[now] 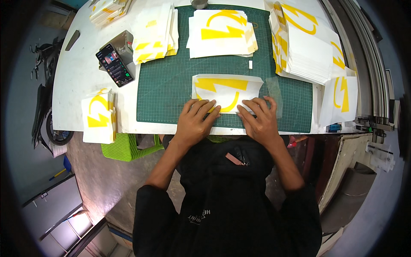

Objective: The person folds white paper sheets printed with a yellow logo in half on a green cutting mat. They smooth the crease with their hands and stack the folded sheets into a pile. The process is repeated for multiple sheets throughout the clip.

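Pale lettering is carried on the black shirt (227,201) nearer the body than both grips; small writing is shown on the phone (114,64), beyond and left of the left grip (195,121), but it is too small to be read. On the white paper (216,90), bold yellow shapes are printed: a jagged bolt and a curved stroke. The paper is smooth and thin, and its far edge is bent up. It is placed just beyond both grips, its long axis laid from left to right, its near long edge turned toward the body. This edge is touched by the fingertips of the left grip and the right grip (262,122), both with fingers partly bent; whether it is pinched from below cannot be told. The paper is supported by a green gridded mat (165,96) on the white tabletop (68,96). Just beyond the right grip, a clear plastic sheet (275,91) is laid. Farther beyond both grips, a paper stack (220,36) with similar yellow print is seen.
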Tool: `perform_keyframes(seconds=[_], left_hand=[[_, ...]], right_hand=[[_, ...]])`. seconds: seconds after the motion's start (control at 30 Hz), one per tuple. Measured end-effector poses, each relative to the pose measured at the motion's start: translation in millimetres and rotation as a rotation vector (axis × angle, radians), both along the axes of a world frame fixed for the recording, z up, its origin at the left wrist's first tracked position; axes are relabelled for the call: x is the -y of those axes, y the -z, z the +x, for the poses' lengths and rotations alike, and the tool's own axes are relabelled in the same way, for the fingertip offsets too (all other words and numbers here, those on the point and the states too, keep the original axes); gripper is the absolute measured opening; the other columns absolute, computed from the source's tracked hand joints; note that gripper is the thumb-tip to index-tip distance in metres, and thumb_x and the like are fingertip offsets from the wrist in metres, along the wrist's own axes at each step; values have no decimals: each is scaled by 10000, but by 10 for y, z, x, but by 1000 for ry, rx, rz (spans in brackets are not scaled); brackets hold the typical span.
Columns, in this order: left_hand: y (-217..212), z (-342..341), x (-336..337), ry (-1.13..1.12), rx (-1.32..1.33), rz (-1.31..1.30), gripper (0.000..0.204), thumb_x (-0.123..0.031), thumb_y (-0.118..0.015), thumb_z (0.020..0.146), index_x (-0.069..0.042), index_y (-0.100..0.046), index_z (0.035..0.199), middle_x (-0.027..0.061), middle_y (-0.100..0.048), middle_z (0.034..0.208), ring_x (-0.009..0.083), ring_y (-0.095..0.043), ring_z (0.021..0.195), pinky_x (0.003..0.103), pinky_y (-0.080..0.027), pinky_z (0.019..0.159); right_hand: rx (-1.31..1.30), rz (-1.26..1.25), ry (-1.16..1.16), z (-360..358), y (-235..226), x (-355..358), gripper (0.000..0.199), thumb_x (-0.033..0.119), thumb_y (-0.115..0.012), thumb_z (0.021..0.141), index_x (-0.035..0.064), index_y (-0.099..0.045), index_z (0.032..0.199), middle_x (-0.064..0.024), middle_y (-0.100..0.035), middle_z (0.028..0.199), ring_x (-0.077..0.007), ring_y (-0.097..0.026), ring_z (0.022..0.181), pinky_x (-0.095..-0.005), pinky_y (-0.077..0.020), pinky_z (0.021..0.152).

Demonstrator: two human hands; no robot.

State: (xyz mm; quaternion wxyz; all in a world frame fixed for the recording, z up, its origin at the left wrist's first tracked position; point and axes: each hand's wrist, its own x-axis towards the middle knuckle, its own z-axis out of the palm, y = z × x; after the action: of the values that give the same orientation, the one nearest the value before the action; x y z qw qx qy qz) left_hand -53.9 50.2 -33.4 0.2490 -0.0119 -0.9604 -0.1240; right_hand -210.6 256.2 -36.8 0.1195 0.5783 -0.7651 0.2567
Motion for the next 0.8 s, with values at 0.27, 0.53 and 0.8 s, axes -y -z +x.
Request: perform_keyframes(seconds=[0.27,0.53,0.8], left_hand=[[-4,118,-336,-96,150,96,513,-114,-801,873,39,-638,1335,240,-582,1472,400,-547,1395,527,-434,1171],[42,130,-340,-95,163,106,542,-112,-796,876,60,-620,1359,252,-570,1485,413,-527,1415,518,-429,1183],[76,151,-334,-94,181,98,549,-119,-779,897,57,-601,1386,250,-557,1504,405,-512,1435,514,-413,1197]], right_hand=[[28,52,33,168,5,-62,399,262,-806,883,53,-726,1213,-98,-666,1306,-274,-602,1207,-576,-371,1102],[29,54,42,186,53,-73,386,268,-801,895,52,-740,1208,-96,-667,1313,-275,-598,1221,-578,-343,1125],[24,53,37,177,62,-75,384,272,-802,893,55,-738,1203,-91,-669,1308,-265,-602,1216,-574,-336,1126]])
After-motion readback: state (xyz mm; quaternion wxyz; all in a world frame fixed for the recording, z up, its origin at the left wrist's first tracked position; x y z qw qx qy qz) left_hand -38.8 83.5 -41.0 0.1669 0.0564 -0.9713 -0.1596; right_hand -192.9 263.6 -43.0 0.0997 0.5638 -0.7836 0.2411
